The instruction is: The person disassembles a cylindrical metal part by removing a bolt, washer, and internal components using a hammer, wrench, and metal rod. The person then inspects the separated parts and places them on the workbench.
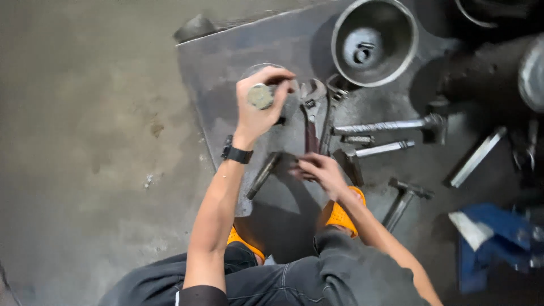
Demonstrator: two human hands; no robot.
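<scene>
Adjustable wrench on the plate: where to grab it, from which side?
Grip the adjustable wrench by its dark red handle, the lower end nearest the person. It lies flat on the steel plate, jaws pointing away toward the metal bowl. The right hand already rests at that handle end, so coming from the near side looks best. Pliers crowd its right.

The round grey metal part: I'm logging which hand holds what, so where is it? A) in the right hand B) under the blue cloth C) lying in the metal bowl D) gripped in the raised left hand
D: the left hand, with a black wristband, grips the round grey metal part above the steel plate, while the right hand reaches low toward the red-handled adjustable wrench.
</scene>
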